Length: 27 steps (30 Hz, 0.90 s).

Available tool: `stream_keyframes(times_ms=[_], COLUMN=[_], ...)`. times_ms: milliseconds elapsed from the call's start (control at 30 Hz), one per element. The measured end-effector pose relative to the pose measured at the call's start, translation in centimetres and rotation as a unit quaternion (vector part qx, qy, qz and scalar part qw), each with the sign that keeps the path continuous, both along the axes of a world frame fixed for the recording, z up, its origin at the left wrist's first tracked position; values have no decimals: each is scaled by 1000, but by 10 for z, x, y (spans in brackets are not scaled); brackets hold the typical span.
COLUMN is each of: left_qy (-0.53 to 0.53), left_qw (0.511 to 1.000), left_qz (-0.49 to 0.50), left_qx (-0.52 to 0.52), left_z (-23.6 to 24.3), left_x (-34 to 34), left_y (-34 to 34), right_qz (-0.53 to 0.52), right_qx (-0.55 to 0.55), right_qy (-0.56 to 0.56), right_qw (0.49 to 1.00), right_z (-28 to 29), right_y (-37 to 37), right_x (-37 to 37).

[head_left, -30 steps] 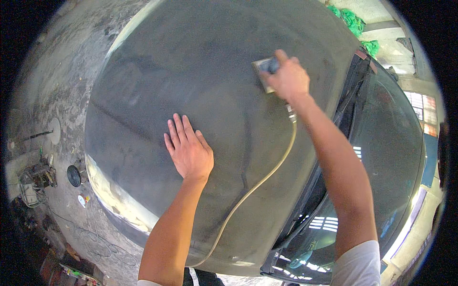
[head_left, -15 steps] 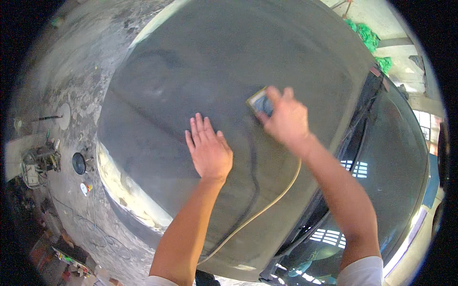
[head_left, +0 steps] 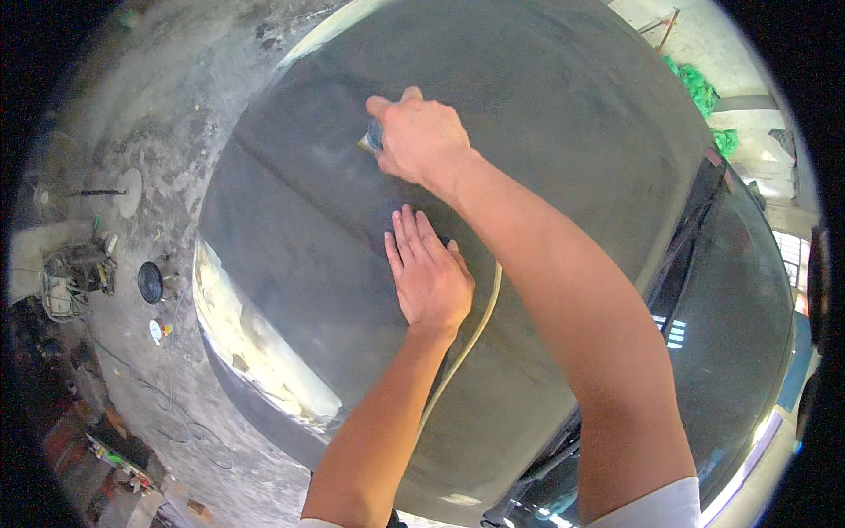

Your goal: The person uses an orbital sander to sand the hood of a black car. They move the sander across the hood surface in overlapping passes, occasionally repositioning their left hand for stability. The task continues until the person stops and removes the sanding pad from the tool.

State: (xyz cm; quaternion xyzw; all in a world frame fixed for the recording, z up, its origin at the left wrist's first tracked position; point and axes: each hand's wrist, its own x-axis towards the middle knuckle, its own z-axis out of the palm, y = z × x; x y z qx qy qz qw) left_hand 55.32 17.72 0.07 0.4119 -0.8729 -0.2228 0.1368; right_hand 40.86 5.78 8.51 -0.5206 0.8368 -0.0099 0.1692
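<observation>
A matte dark grey car hood [head_left: 546,158] spreads under both my hands. My right hand [head_left: 422,136] is closed over a small blue-grey sanding block [head_left: 375,134] with a pale yellowish edge, pressed against the hood's upper left part. Most of the block is hidden beneath the fingers and palm. My left hand [head_left: 431,273] lies flat on the hood below and a little right of it, fingers stretched out and holding nothing. A thin beige hose [head_left: 468,348] runs along the hood between my forearms, passing out of sight behind them.
The windshield [head_left: 731,326] is to the right, with black wipers at its base. A pale, cloudy headlight [head_left: 255,339] edges the hood at left. On the grey floor are a round black object [head_left: 150,282], thin cables and clutter. Green netting [head_left: 695,88] hangs at upper right.
My right hand has swept the sanding block leftward and up across the hood. My left hand stays flat on the surface, appearing farther right as the whole view has shifted slightly.
</observation>
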Motion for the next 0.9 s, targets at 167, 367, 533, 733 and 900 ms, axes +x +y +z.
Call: stream_keyframes(times_ms=[167,367,533,733,900], left_qy=[15,-12,0,10,18], left_qw=[999,997,998,998,998], left_qz=[11,4,-1,9,14], left_qx=[29,70,60,66,55], left_z=[2,5,6,6,3], left_x=[-1,0,1,0,0], left_y=[1,0,-1,0,1], right_qz=[23,11,-3,19,22], right_qx=[38,17,0,66,43], right_qy=[8,41,48,54,66], right_qw=[999,999,999,996,997], right_z=[9,2,-4,8,2], right_y=[53,30,-20,59,46], right_x=[-4,-5,7,-9,-10])
